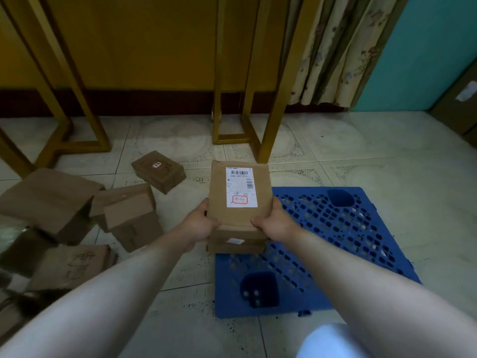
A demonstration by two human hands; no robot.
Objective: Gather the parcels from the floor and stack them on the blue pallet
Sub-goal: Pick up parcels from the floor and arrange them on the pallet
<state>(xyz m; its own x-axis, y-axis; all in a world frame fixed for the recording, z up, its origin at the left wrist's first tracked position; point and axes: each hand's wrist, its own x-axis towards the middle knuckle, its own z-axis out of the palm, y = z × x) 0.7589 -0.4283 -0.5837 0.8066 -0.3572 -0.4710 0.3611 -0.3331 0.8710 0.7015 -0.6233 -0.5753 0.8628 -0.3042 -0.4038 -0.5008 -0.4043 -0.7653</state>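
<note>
Fingers [254,221] of both hands were closed on one labelled parcel [240,195]: left hand [200,223] clamped its left edge, right hand [277,223] its right edge, thumbs on top near the end closest to the person. Parcel was label-up, held level, directly above another parcel [236,241] at the near-left corner of the blue pallet [335,228]. Can't tell if the held one was already resting on the lower one or just above it; the gap isn't visible. Under the fingers looked like two thin boxes stacked, but edges were hard to separate. Progress, as a judgement: early. Only that one small stack on the pallet; the rest of its deck, right of the right hand, was bare. Still on the floor left of the left hand: a small flat box [158,171] beyond the fingers, a mid-size carton [129,215] just left of them, a larger carton [49,200] further left, and a handwritten carton [74,264] nearer the person. More may be out of frame at the left edge, too dark to tell. So at least four left to move after this one is released.
</note>
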